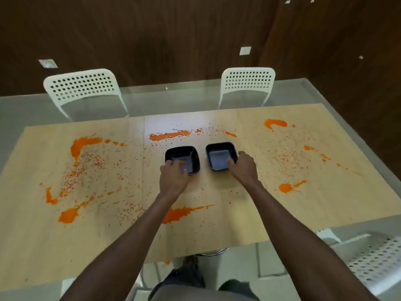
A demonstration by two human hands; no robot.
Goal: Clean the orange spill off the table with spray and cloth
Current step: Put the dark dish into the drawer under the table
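Orange spill (83, 146) lies in blotches and fine specks all over the light wooden table (217, 224), with further patches at the far middle, far right, right and near edge. Two square black bowls stand side by side mid-table. My left hand (173, 177) grips the near rim of the left bowl (184, 154), fingers curled inside it. My right hand (244, 167) pinches the near right corner of the right bowl (219, 154), thumb inside. No spray bottle or cloth is in view.
Two white perforated chairs (83, 90) (247, 85) stand at the table's far side. A third chair (377, 261) sits at the near right. A dark wooden wall rises behind. My legs show below the near table edge.
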